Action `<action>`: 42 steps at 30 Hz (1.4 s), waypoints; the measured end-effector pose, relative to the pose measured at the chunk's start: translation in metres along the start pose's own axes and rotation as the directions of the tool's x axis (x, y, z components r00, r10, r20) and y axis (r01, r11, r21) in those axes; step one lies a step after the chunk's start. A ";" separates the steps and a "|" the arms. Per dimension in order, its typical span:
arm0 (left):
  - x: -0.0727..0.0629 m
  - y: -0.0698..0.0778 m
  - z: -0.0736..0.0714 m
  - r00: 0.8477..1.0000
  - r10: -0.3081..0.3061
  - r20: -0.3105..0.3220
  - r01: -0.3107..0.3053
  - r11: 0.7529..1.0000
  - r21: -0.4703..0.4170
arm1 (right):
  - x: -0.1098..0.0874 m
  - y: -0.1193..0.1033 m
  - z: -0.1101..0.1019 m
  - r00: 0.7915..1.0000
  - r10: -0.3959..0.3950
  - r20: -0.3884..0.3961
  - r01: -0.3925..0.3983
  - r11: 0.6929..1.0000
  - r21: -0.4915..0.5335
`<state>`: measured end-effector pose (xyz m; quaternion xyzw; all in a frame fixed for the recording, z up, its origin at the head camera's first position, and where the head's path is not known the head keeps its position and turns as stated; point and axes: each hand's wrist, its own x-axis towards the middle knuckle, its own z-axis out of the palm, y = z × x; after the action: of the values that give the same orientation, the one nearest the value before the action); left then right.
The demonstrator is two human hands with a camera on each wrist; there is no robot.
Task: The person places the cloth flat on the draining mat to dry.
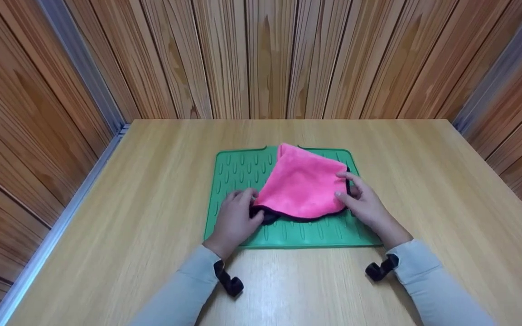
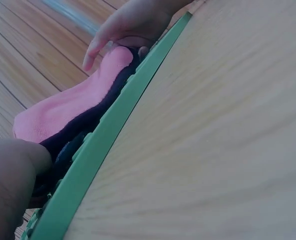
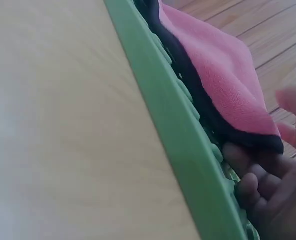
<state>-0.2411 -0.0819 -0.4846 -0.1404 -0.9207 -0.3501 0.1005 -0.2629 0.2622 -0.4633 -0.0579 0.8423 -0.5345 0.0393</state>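
Observation:
A pink cloth [image 1: 306, 181] with dark edging lies folded and slightly raised over a green ridged mat [image 1: 243, 170]. At its left corner my left hand [image 1: 234, 222] grips the dark edge, thumb toward me and fingers on the far side. My right hand [image 1: 365, 201] holds the right edge, with thumb and index finger over the pink side. In the right wrist view, other fingers [image 3: 267, 182] curl beneath the dark hem, close over the mat [image 3: 172, 135]. A dark underside of the cloth [image 2: 63, 152] shows near my left hand in the left wrist view.
The mat rests on a light wooden table [image 1: 152, 190]. Wood-panelled walls [image 1: 270, 59] rise behind and at both sides, with a metal strip [image 1: 79, 190] along the left table edge. Black straps [image 1: 231, 283] hang from both wrists.

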 end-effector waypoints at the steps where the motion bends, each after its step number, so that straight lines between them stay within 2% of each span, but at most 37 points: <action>1: 0.000 0.000 0.000 1.000 -0.019 0.016 0.019 1.000 -0.025 | -0.003 0.000 0.000 1.000 -0.016 0.025 0.016 1.000 -0.009; 4: 0.002 0.002 -0.001 0.996 -0.070 0.058 0.075 0.992 -0.101 | -0.010 0.001 0.000 0.996 -0.065 0.066 0.066 0.998 -0.001; 7: 0.003 0.003 -0.002 0.992 -0.101 0.069 0.110 0.985 -0.136 | -0.012 0.002 0.001 0.995 -0.076 0.058 0.073 0.996 0.057; 11: 0.003 0.003 -0.001 0.991 -0.121 0.058 0.126 0.986 -0.108 | -0.013 0.001 0.001 0.999 -0.037 -0.005 0.038 0.982 0.188; 15: 0.002 0.003 0.000 0.991 -0.123 0.046 0.126 0.991 -0.051 | -0.013 -0.002 -0.001 0.994 0.027 -0.108 0.013 0.936 0.353; 20: 0.001 0.001 0.000 0.999 -0.050 -0.010 0.050 0.995 0.083 | -0.013 -0.002 -0.005 0.975 0.070 -0.210 0.042 0.872 0.488; 22: 0.000 0.001 0.000 0.999 -0.011 -0.053 0.018 0.992 0.124 | -0.012 -0.001 -0.006 0.972 0.079 -0.222 0.045 0.863 0.504; 25: -0.001 0.000 -0.001 0.990 0.047 -0.131 -0.026 0.987 0.156 | -0.012 0.000 -0.007 0.969 0.092 -0.229 0.040 0.857 0.513; 29: -0.001 -0.002 -0.002 0.967 0.123 -0.224 -0.077 0.976 0.203 | -0.013 0.002 -0.008 0.966 0.111 -0.235 0.027 0.856 0.516; 35: -0.001 -0.007 -0.005 0.926 0.201 -0.320 -0.124 0.961 0.245 | -0.016 0.004 -0.011 0.969 0.129 -0.212 0.002 0.850 0.527; 37: -0.001 -0.009 -0.006 0.904 0.240 -0.353 -0.153 0.954 0.257 | -0.017 0.004 -0.012 0.972 0.134 -0.193 -0.013 0.851 0.525; 40: -0.001 -0.013 -0.009 0.862 0.304 -0.405 -0.203 0.940 0.274 | -0.017 0.005 -0.014 0.977 0.140 -0.160 -0.037 0.853 0.521; 42: 0.000 -0.015 -0.010 0.840 0.334 -0.427 -0.228 0.932 0.280 | -0.017 0.006 -0.016 0.980 0.141 -0.142 -0.050 0.859 0.510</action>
<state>-0.2447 -0.0995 -0.4863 -0.1742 -0.8707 -0.2518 0.3849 -0.2485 0.2815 -0.4614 0.0434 0.6756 -0.7360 0.0058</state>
